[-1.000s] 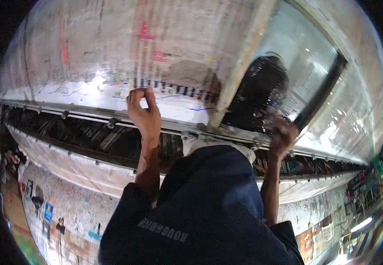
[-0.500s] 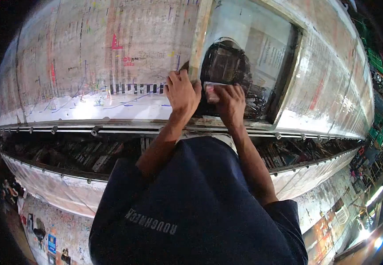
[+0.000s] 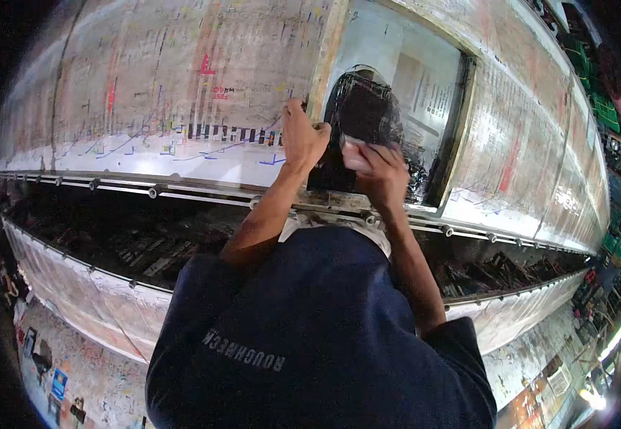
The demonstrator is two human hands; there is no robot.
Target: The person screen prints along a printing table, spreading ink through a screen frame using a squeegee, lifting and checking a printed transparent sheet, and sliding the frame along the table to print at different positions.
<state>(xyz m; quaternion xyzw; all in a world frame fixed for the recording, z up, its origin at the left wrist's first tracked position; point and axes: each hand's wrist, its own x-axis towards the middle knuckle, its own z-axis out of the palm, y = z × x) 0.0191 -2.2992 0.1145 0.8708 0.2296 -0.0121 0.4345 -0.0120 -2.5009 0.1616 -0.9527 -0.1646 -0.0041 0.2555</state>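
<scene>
Right hand [image 3: 385, 175] pinching pale pad [image 3: 355, 154] over dark patch [image 3: 364, 107] | left hand [image 3: 303, 143] at left side of frame [image 3: 331, 51], grip unclear | frame on counter [image 3: 153, 61]: lower part dark, upper part pale; apparently partway.

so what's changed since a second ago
The left hand moved right to the screen frame's left bar; the right hand moved left over the dark ink patch, holding a pale pad; earlier blur hides whether it already held one. The patch stays in the frame's lower part.

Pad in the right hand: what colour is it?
Pale pinkish white; the pad in the right hand shows best in the head view.
</scene>
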